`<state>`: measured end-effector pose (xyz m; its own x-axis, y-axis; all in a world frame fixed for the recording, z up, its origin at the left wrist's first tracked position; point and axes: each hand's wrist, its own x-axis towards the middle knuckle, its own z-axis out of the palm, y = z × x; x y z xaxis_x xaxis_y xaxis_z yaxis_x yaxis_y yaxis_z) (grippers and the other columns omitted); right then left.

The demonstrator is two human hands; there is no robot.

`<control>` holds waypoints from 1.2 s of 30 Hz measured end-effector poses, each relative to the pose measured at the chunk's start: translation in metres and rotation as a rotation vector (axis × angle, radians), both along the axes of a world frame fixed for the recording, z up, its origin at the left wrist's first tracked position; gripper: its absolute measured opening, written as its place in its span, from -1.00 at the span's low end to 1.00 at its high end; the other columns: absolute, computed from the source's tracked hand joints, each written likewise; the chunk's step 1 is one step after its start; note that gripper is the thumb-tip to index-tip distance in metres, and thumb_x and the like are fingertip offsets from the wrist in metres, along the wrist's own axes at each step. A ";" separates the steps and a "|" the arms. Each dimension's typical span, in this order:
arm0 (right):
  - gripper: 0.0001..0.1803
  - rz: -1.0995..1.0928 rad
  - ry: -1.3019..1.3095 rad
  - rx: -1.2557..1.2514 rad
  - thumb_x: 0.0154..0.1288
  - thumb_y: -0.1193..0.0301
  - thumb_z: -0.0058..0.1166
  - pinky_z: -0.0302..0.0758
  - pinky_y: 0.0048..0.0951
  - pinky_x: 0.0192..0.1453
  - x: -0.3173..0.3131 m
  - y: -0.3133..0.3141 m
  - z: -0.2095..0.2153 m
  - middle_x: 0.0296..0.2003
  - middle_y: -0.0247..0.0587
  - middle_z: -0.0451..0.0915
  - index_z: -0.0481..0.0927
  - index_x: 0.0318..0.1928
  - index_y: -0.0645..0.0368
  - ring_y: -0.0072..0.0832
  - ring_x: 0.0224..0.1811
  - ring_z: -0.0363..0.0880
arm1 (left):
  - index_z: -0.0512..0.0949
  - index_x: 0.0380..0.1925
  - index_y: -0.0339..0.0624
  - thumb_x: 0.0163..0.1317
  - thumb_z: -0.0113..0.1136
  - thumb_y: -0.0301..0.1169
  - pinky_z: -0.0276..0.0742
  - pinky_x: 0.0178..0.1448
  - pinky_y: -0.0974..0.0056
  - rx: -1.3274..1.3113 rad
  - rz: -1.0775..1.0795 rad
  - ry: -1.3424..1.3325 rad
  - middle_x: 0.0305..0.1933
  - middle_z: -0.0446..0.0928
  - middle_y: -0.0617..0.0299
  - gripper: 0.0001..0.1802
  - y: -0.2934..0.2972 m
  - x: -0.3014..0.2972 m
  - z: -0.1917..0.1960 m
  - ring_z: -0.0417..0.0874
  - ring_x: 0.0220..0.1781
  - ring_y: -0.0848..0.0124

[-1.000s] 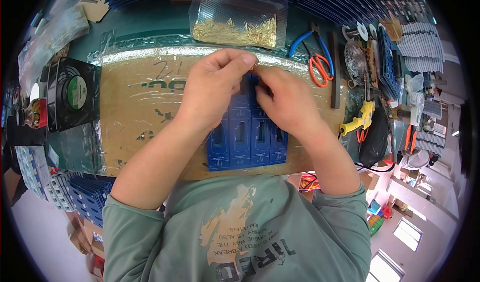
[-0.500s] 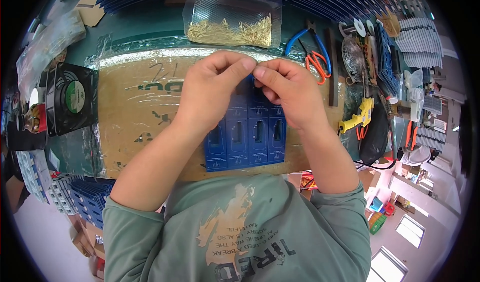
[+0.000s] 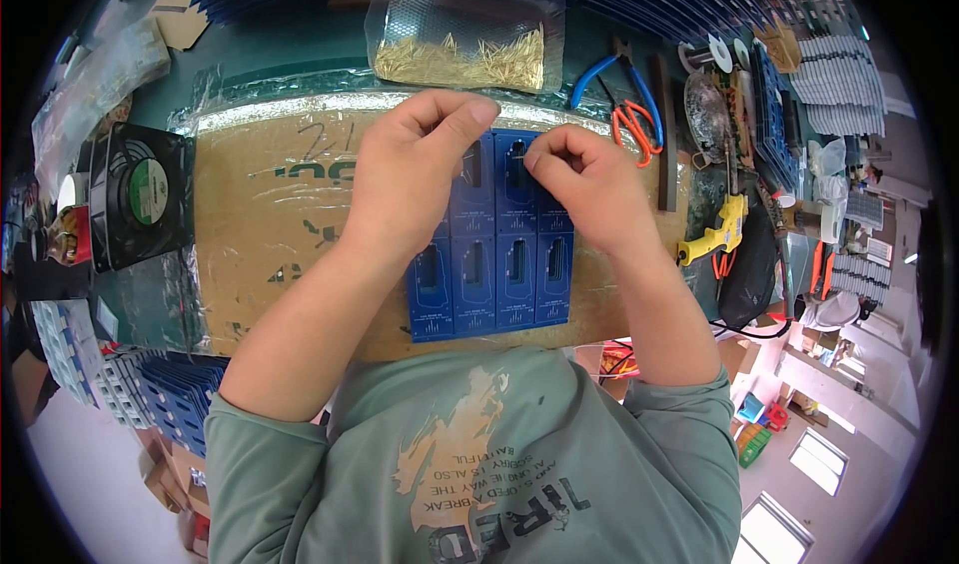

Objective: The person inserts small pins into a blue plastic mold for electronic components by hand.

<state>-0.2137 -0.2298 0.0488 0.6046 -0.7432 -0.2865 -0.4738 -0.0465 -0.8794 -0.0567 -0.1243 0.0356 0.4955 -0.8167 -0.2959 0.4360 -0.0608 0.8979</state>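
While the left hand (image 3: 415, 179) rests curled on the blue slotted block (image 3: 491, 259), the right hand (image 3: 579, 179) pinches shut over a top slot; what it holds is too small to see. Best keep the block flat on the cardboard sheet (image 3: 270, 234), with the tray of gold pins (image 3: 462, 54) close behind.

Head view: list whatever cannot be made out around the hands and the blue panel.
- Anything pinched in the left hand: fingertips curl shut, too small to tell.
- Anything in the right hand: its own fingers cover it.
- Upper left of the blue panel: hidden under the left hand.
- Single pieces in the clear tray of gold pins: too small.
- Black fan: bent by the fisheye rim.
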 end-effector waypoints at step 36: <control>-0.80 0.377 0.320 -0.621 0.23 0.26 0.20 0.55 -0.20 -0.21 0.003 0.010 0.011 -0.33 -0.16 0.61 0.67 -0.30 0.12 -0.16 -0.28 0.62 | 0.66 -0.19 -0.30 0.32 0.29 -0.35 0.19 -0.44 0.52 -0.083 -0.029 0.127 -0.46 0.47 0.44 -0.79 0.000 -0.001 -0.001 0.29 -0.49 0.69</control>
